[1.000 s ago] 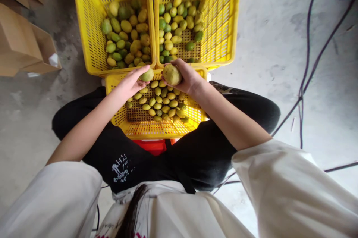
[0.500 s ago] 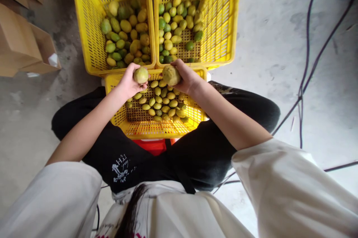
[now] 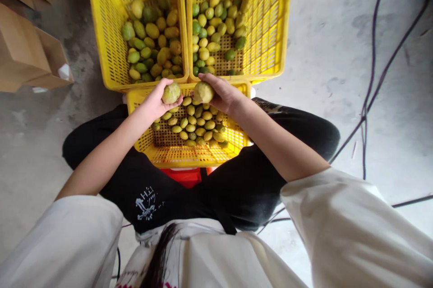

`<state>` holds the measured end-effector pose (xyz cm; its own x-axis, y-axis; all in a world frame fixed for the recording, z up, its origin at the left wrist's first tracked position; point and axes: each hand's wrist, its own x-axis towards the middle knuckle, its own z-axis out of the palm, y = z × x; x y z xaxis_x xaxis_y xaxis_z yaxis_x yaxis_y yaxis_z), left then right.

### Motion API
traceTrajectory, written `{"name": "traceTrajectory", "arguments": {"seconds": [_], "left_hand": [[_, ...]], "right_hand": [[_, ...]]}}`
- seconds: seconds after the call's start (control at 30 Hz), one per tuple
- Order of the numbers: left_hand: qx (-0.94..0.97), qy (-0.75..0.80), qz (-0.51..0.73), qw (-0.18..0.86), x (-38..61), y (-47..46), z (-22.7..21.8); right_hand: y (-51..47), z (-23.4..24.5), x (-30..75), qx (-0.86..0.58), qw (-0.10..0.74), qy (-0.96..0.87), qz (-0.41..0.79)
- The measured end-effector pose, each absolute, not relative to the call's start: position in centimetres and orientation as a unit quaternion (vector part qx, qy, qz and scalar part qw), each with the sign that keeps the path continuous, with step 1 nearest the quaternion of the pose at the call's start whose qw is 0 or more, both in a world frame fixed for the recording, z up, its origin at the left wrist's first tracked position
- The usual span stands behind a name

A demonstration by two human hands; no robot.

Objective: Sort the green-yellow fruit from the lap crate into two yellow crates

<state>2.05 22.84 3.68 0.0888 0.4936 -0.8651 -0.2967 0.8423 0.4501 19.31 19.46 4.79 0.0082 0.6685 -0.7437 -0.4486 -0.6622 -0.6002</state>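
My left hand [image 3: 161, 99] is closed round a yellow-green lemon [image 3: 171, 93], thumb on top. In my right hand [image 3: 223, 94] sits another lemon [image 3: 203, 92], paler and rough-skinned. Both hands hover side by side over the far part of the near yellow crate [image 3: 189, 161], with a small gap between the two fruits. Below them, many small yellow-green lemons [image 3: 199, 122] lie on that crate's floor. Beyond stand two more yellow crates: the left crate [image 3: 106, 44] holds larger green and yellow lemons [image 3: 152, 31], the right crate [image 3: 267, 44] smaller mixed ones [image 3: 221, 29].
Cardboard boxes [image 3: 29, 53] stand on the concrete floor at the left. Black cables [image 3: 369, 80] run across the floor at the right. A red object [image 3: 184, 177] shows under the near crate, between my black-trousered legs [image 3: 243, 188].
The lemon in my right hand has turned and shifted slightly left, and my right thumb has moved left with it. The left lemon has turned a little in my fingers.
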Motion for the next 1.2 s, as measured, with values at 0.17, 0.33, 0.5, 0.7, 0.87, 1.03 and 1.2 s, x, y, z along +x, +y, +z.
{"name": "traceTrajectory", "arguments": {"seconds": [0.17, 0.33, 0.5, 0.7, 0.87, 1.03, 1.2], "left_hand": [[0.070, 0.621, 0.223, 0.748, 1.9, 23.0, 3.1], [0.080, 0.617, 0.211, 0.754, 1.9, 23.1, 2.7], [0.113, 0.613, 0.216, 0.751, 1.9, 22.9, 3.4], [0.163, 0.591, 0.255, 0.748, 2.0, 22.3, 4.0], [0.119, 0.604, 0.279, 0.737, 2.0, 22.6, 3.1], [0.077, 0.602, 0.240, 0.758, 1.8, 23.0, 2.4], [0.082, 0.616, 0.236, 0.748, 2.0, 22.9, 2.7]], "right_hand": [[19.8, 3.8, 19.6, -0.604, 0.378, -0.065, 0.698], [19.5, 4.3, 19.7, -0.575, 0.367, -0.070, 0.728], [19.3, 4.8, 19.8, -0.530, 0.404, -0.109, 0.737], [19.4, 4.7, 19.6, -0.560, 0.381, -0.130, 0.724], [19.6, 4.7, 19.5, -0.557, 0.375, -0.065, 0.738], [19.9, 5.0, 19.9, -0.544, 0.374, -0.033, 0.750], [20.0, 4.8, 20.2, -0.574, 0.333, -0.039, 0.747]]}}
